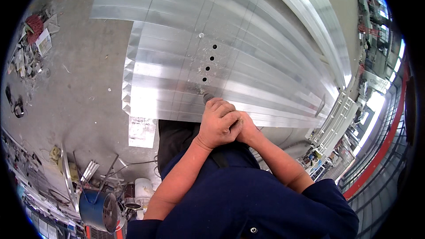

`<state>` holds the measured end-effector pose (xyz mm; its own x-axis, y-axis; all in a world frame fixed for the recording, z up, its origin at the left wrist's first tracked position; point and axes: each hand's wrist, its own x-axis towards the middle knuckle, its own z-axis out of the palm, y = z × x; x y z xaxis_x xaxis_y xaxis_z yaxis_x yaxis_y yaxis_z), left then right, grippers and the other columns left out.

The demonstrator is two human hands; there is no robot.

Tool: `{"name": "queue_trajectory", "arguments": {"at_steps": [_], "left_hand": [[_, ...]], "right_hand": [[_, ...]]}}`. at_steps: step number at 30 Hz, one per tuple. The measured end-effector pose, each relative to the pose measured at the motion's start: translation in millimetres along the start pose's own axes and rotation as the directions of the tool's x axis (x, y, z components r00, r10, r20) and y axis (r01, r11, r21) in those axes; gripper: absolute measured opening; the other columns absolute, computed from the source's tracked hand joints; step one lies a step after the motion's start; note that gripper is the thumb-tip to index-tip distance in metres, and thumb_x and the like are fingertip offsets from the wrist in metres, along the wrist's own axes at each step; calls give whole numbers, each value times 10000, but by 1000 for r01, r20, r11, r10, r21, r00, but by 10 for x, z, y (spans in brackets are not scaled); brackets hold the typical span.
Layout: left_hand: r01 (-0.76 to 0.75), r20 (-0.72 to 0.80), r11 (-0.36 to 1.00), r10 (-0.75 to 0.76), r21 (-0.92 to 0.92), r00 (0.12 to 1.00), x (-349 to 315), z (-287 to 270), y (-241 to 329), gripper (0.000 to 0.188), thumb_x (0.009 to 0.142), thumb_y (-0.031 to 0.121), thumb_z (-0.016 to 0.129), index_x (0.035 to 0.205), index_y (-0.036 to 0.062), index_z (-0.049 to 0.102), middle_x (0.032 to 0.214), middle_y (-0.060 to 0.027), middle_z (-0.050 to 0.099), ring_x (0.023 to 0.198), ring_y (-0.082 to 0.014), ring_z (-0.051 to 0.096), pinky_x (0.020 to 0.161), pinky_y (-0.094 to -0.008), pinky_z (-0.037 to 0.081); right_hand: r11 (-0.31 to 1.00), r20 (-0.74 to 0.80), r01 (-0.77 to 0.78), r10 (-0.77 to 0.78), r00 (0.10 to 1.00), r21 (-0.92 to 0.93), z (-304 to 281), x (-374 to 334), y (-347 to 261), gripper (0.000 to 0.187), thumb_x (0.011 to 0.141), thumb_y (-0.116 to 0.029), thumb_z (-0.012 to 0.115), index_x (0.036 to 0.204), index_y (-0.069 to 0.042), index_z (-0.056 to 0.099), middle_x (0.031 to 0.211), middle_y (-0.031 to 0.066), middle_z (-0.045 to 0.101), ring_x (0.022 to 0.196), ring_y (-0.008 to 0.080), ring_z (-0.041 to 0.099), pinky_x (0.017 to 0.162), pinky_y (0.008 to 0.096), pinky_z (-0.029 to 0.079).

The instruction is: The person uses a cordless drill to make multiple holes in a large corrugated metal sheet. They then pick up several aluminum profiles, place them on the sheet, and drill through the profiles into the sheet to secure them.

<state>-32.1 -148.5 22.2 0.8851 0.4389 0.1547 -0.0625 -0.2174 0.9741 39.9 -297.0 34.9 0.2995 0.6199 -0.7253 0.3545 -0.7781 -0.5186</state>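
My left hand is closed around a drill, of which only the dark grey front end shows ahead of my fingers. Close against it, my right hand is closed too, partly hidden behind the left; the drill's body is covered by both hands. The drill's tip points at a ribbed aluminium panel in front of me, where shavings lie around it. Several round holes run in a row away from the tip. A small round disc lies beyond them.
More long aluminium profiles lie at the far right. Scrap and a red bundle are heaped on the floor at the left. A blue drum-shaped fan and a white bucket stand at the lower left. A white rack stands at the right.
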Motion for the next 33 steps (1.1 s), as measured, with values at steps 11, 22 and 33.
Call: {"name": "queue_trajectory", "arguments": {"at_steps": [11,22,33], "left_hand": [[-1,-34,999,0,-34,999,27,-62,-31,279,628,90,774,855,123,614,886,-38,624,866,-279,614,891,-448,482],[28,-51,999,-30,-44,998,21,-73,-166,284,628,82,768,855,125,602,893,-33,603,868,-271,603,900,-447,470],[37,-108,997,-44,-68,993,-17,-89,-167,284,629,84,768,864,128,614,877,-22,617,857,-251,614,938,-450,464]], "right_hand": [[994,47,-69,73,996,-79,-20,34,-64,335,828,-318,658,1090,-109,639,1048,169,684,941,390,673,791,475,549],[995,33,-56,59,998,-82,-12,199,20,327,806,-329,684,1039,-104,637,927,178,699,887,418,669,745,506,538],[989,28,-93,97,995,-115,-58,202,-104,307,798,-324,684,987,-84,655,967,172,704,923,404,676,773,488,551]]}}
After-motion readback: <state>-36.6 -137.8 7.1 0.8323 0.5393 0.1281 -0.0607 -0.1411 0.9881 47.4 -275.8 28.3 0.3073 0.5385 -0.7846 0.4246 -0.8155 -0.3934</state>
